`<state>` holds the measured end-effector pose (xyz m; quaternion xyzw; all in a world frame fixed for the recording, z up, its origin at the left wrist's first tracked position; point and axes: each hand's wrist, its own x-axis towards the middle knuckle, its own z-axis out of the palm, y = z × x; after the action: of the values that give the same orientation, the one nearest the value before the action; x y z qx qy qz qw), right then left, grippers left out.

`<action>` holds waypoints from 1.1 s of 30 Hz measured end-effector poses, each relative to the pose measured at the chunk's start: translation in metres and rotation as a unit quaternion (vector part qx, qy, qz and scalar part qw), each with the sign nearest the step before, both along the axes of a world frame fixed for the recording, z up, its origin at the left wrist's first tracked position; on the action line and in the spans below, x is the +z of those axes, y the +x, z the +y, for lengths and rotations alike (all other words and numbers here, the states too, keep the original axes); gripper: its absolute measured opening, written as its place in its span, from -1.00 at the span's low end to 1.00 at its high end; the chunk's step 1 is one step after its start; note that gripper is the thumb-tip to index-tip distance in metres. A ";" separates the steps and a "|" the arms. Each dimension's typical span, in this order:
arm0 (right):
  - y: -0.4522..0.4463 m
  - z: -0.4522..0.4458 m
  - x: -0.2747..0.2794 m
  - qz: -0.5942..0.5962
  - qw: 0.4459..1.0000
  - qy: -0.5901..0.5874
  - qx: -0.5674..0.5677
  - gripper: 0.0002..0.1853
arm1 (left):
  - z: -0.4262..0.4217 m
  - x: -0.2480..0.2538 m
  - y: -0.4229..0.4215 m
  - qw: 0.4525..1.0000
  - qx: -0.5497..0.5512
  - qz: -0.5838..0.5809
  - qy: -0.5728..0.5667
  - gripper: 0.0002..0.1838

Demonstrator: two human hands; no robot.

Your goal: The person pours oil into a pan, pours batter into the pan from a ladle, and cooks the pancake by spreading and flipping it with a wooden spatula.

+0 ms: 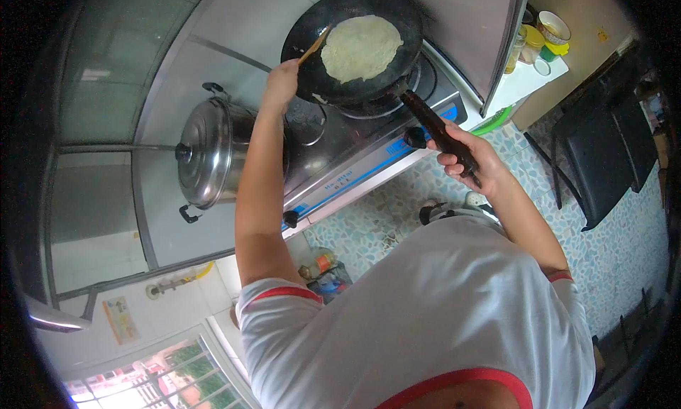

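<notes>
A round, pale flatbread point(363, 48) lies flat in a black frying pan point(305, 26) over the gas stove point(333, 168). My right hand point(474, 157) is wrapped around the pan's long dark handle point(433, 124). At the pan's left rim, my left hand point(282, 86) is closed on a slim wooden utensil point(314, 46). Its tip points into the pan beside the flatbread's left edge, and its exact kind cannot be made out. A small pale scrap point(319, 98) sits near the pan's lower rim.
Left of my left forearm stands a lidded steel pot point(206, 150) on the stove. Jars and a bowl point(553, 27) crowd a white ledge at upper right. A black chair point(603, 150) stands on the patterned floor; a bottle point(317, 264) lies below the stove.
</notes>
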<state>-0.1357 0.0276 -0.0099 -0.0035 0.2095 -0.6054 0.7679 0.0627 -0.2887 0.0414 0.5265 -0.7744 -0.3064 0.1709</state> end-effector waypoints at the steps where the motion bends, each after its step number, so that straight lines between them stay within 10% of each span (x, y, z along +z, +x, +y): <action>1: 0.000 0.000 0.000 0.002 1.000 0.002 -0.001 -0.53 | 0.003 -0.001 0.001 0.997 -0.031 -0.033 -0.059 -0.65; 10: 0.001 0.001 0.006 0.011 1.000 0.005 -0.004 -0.52 | 0.107 0.066 -0.003 0.879 -0.196 -0.407 -0.155 -0.72; 21: 0.010 0.001 0.001 -0.002 1.000 -0.006 0.000 -0.54 | 0.096 -0.008 -0.036 0.889 -0.169 -0.335 -0.263 -0.75; 33: 0.009 0.001 0.005 -0.001 1.000 0.025 -0.002 -0.55 | 0.130 0.040 -0.028 0.848 -0.220 -0.451 -0.171 -0.73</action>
<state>-0.1264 0.0290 -0.0051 0.0163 0.2239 -0.6019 0.7664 0.0349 -0.1588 0.0815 0.3855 -0.9018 0.0721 -0.1816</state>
